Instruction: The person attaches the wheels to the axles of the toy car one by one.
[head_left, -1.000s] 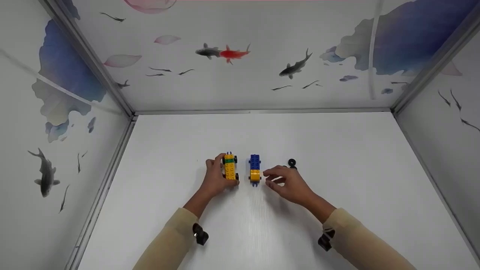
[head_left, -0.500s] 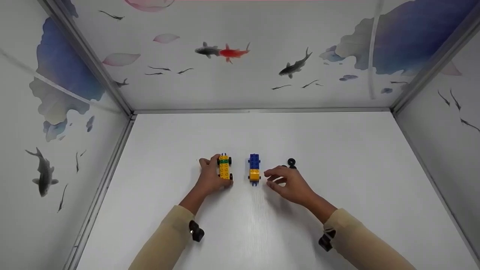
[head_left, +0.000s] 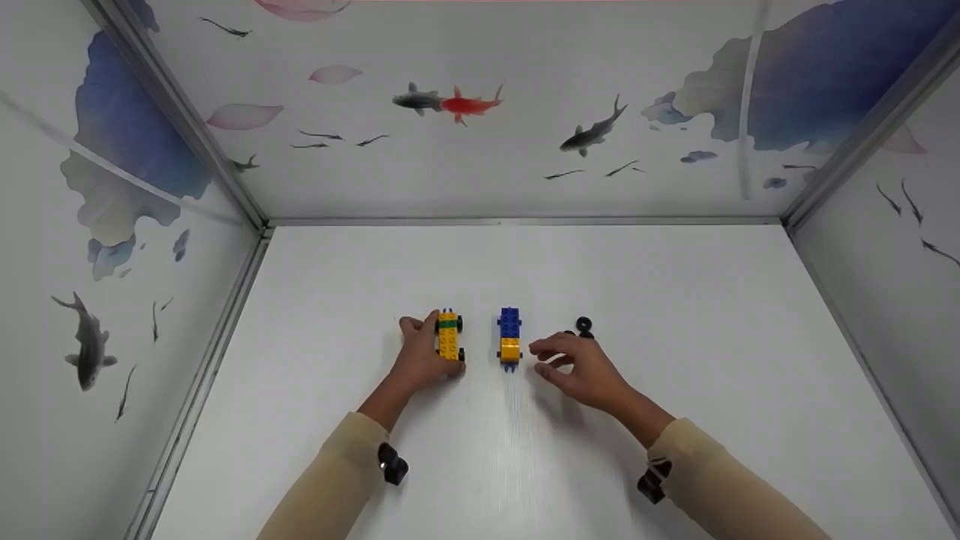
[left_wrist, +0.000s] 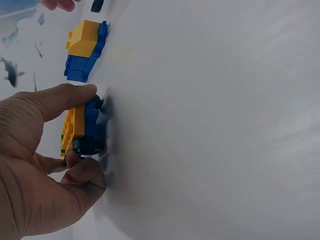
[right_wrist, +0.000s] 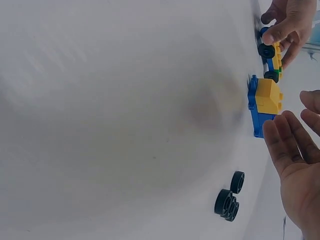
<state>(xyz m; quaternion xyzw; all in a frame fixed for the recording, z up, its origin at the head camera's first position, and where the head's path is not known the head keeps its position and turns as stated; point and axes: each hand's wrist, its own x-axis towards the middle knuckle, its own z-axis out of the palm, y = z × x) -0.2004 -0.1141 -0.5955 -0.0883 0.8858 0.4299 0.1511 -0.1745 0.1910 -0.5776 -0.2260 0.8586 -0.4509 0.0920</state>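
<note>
My left hand (head_left: 424, 356) holds a toy block car (head_left: 448, 337) between thumb and fingers; it has a yellow studded top, a green strip, a blue base and black wheels. In the left wrist view the thumb (left_wrist: 65, 97) lies at one end of that car (left_wrist: 77, 125). To its right on the table stands a second toy car (head_left: 509, 330), blue with a sloped yellow block and no wheels on its axle pins. My right hand (head_left: 581, 367) hovers close beside this second car, fingers relaxed and holding nothing. From the right wrist view, a gap between them is hard to judge.
Several loose black wheels (right_wrist: 227, 202) lie on the white table (head_left: 675, 300) beyond the right hand, partly hidden by it in the head view. Printed walls (head_left: 495, 180) enclose the table at the back and both sides.
My left hand has shifted slightly left with the yellow-topped car, widening the space to the blue car, then stayed put. The right hand has hardly moved.
</note>
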